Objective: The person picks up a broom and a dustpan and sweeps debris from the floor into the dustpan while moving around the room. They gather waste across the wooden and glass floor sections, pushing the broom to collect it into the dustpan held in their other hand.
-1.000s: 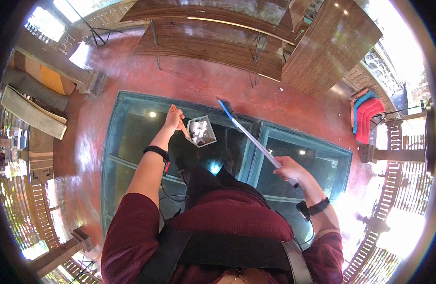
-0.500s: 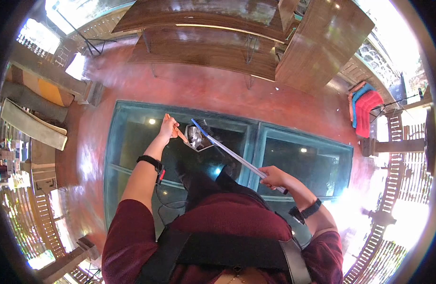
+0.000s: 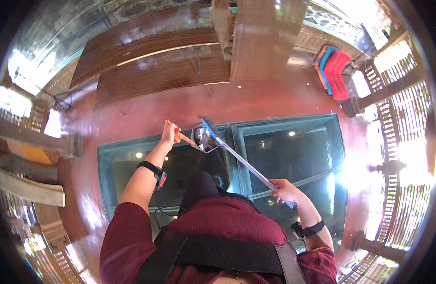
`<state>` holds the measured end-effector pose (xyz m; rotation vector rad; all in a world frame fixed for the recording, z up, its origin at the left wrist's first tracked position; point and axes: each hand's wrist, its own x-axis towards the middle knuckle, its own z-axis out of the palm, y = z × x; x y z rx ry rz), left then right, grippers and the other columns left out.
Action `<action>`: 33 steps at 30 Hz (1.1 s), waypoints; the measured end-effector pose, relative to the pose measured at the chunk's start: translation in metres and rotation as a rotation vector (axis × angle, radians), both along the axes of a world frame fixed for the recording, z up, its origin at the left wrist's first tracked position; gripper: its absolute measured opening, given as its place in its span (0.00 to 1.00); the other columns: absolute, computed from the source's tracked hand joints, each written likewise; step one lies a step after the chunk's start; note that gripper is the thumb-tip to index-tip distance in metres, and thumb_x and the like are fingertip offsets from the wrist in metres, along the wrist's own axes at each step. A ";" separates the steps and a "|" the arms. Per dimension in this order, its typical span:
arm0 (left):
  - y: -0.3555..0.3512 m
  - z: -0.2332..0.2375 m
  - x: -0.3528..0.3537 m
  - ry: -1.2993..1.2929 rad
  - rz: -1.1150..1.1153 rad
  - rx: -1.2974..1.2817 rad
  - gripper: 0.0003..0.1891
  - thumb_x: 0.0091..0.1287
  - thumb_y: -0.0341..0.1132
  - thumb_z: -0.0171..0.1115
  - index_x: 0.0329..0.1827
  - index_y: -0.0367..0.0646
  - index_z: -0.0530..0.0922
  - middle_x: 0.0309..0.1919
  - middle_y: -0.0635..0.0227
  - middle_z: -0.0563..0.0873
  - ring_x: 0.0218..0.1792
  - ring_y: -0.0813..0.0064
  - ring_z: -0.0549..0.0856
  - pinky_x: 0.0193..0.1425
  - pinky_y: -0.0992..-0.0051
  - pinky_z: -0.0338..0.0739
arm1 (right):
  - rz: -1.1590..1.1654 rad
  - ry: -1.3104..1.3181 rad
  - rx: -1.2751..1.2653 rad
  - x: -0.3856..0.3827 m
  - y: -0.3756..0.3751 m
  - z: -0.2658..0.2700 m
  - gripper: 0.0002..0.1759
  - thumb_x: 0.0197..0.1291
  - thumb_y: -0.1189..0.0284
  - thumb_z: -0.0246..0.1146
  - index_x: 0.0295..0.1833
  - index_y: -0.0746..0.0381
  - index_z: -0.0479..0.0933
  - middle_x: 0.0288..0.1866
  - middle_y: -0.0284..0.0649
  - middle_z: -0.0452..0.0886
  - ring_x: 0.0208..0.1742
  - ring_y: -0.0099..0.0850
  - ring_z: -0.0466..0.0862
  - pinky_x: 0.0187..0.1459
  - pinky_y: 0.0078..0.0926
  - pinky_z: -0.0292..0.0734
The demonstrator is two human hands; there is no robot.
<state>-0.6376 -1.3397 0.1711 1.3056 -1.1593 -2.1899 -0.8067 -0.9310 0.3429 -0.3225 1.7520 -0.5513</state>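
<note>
My left hand (image 3: 171, 133) is closed around the orange handle (image 3: 187, 139) of a dustpan (image 3: 208, 150), whose pan holds crumpled, pale litter (image 3: 204, 139). In my right hand (image 3: 285, 191) I grip the silver stick of a broom (image 3: 248, 165) near its end. The broom's blue head (image 3: 209, 128) lies at the right rim of the pan, overlapping it in this view. Both the pan and the broom head are over the far edge of the glass floor panel, near the red floor.
Under me is a framed glass floor panel (image 3: 289, 142), with red floor (image 3: 147, 116) around it. Wooden tables (image 3: 166, 66) stand ahead. Red and blue cushions (image 3: 335, 71) are stacked at the right. A pale bench (image 3: 33, 187) is at the left. White scraps (image 3: 239, 86) dot the floor.
The view has shifted forward and turned, bringing the pan and broom head to the glass panel's far edge. Both hands keep their holds, and the broom head stays beside the pan.
</note>
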 end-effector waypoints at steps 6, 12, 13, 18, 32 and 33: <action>0.014 0.008 -0.102 0.010 -0.072 -0.008 0.08 0.51 0.36 0.46 0.33 0.48 0.62 0.23 0.67 0.72 0.14 0.73 0.72 0.13 0.72 0.68 | -0.229 0.051 -0.037 -0.018 0.016 0.007 0.32 0.48 0.81 0.56 0.62 0.65 0.57 0.21 0.32 0.68 0.18 0.19 0.68 0.16 0.16 0.64; 0.010 -0.003 -0.184 -0.009 -0.120 -0.031 0.11 0.55 0.42 0.45 0.36 0.47 0.61 0.24 0.67 0.72 0.15 0.73 0.74 0.16 0.74 0.67 | -0.375 0.041 -0.085 -0.062 0.014 0.003 0.32 0.49 0.81 0.56 0.62 0.66 0.56 0.20 0.32 0.68 0.18 0.18 0.68 0.16 0.16 0.64; 0.012 -0.001 -0.197 -0.019 -0.101 -0.035 0.11 0.55 0.42 0.45 0.36 0.47 0.61 0.24 0.67 0.72 0.15 0.73 0.74 0.16 0.74 0.67 | -0.402 0.036 -0.089 -0.072 0.013 0.000 0.32 0.49 0.81 0.56 0.62 0.66 0.55 0.20 0.31 0.68 0.18 0.18 0.68 0.16 0.16 0.64; 0.001 -0.001 -0.249 -0.021 -0.080 0.045 0.14 0.53 0.38 0.49 0.40 0.48 0.58 0.31 0.64 0.70 0.23 0.71 0.73 0.21 0.71 0.74 | -0.443 0.045 -0.078 -0.132 -0.005 0.001 0.32 0.49 0.81 0.57 0.62 0.66 0.55 0.21 0.31 0.68 0.18 0.18 0.68 0.17 0.16 0.63; -0.034 -0.006 -0.338 -0.118 0.040 -0.019 0.16 0.53 0.39 0.49 0.42 0.46 0.59 0.31 0.64 0.71 0.20 0.69 0.74 0.20 0.71 0.73 | 0.047 0.272 -0.019 -0.330 -0.106 -0.017 0.13 0.43 0.79 0.56 0.39 0.67 0.69 0.16 0.43 0.72 0.16 0.31 0.74 0.16 0.27 0.68; -0.035 -0.004 -0.339 -0.133 0.045 -0.015 0.16 0.53 0.39 0.49 0.42 0.46 0.59 0.30 0.64 0.71 0.19 0.69 0.74 0.19 0.71 0.73 | 0.113 0.349 -0.031 -0.339 -0.115 -0.022 0.13 0.42 0.79 0.55 0.38 0.68 0.69 0.17 0.46 0.73 0.16 0.34 0.76 0.17 0.29 0.69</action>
